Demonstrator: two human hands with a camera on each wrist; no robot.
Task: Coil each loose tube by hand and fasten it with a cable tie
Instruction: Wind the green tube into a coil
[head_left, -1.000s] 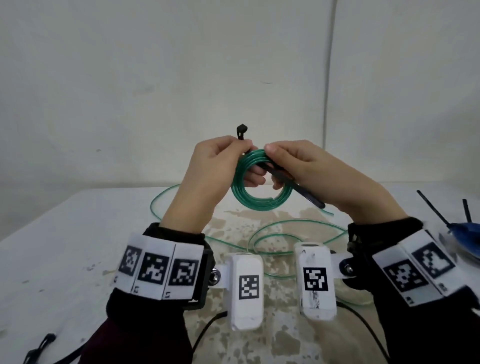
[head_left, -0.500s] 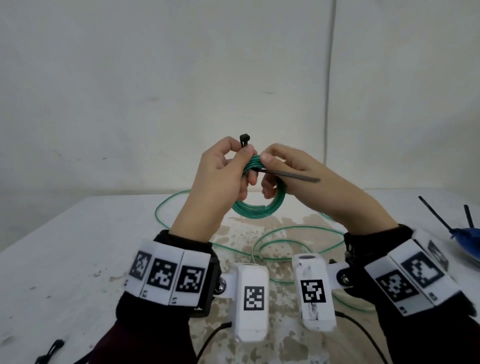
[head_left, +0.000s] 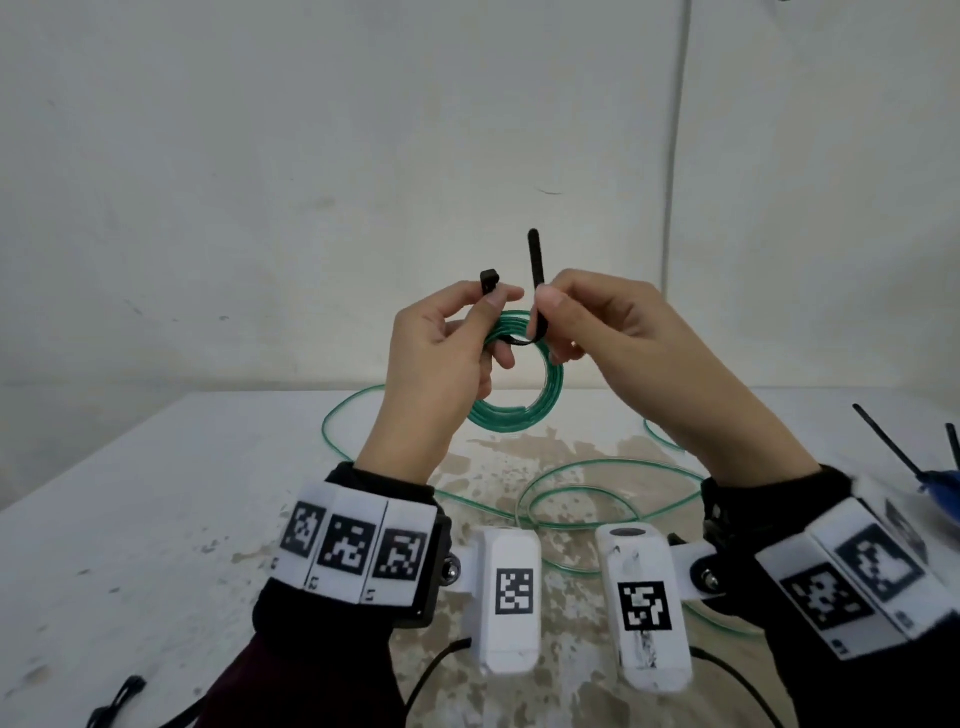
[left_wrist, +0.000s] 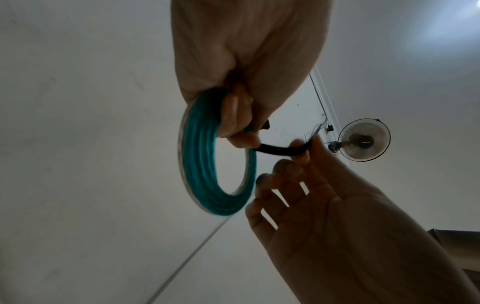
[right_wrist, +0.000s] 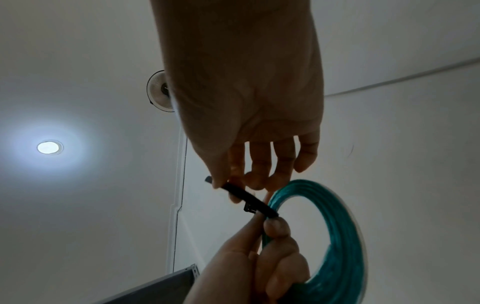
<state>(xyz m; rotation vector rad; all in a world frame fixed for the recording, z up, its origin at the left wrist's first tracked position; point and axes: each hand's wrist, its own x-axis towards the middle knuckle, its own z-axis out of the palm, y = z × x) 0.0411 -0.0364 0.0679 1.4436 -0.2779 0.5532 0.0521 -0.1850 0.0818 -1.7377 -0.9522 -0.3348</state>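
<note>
I hold a coiled green tube (head_left: 524, 410) up above the white table (head_left: 156, 493). My left hand (head_left: 441, 353) grips the top of the coil (left_wrist: 205, 164) and pinches the head end of a black cable tie (head_left: 535, 270) between thumb and forefinger. The tie passes under the coil's strands and bends upward. My right hand (head_left: 613, 332) pinches the tie's tail, which points straight up. In the right wrist view the tie (right_wrist: 246, 197) runs from my right fingertips to the coil (right_wrist: 340, 236).
Loose green tube (head_left: 587, 499) lies in loops on the table below my hands. A blue object with black cable ties (head_left: 888, 447) sticking out of it sits at the right edge. A black tie (head_left: 114, 701) lies near the table's lower left.
My right hand has swung the tie's tail from pointing sideways to the right to pointing straight up. Both hands with the coil have risen slightly.
</note>
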